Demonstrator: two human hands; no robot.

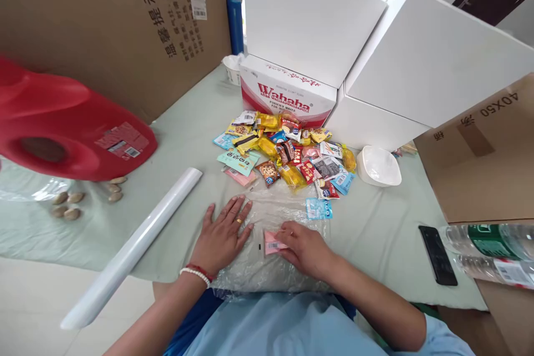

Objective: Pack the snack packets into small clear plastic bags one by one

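A clear plastic bag lies spread on the cloth in front of me. My left hand rests flat on its left side, fingers spread. Near the bag's middle, my right hand pinches a small pink snack packet with a barcode label, thumb and fingers on its right end. Just beyond both hands is a pile of mixed snack packets in yellow, red, blue and brown wrappers. One light blue packet lies apart on the bag, above my right hand.
A white roll and a red jug are on the left, with brown stone-like pieces. Behind the pile stands a Wahaha carton. To the right are a white bowl, a phone and plastic bottles.
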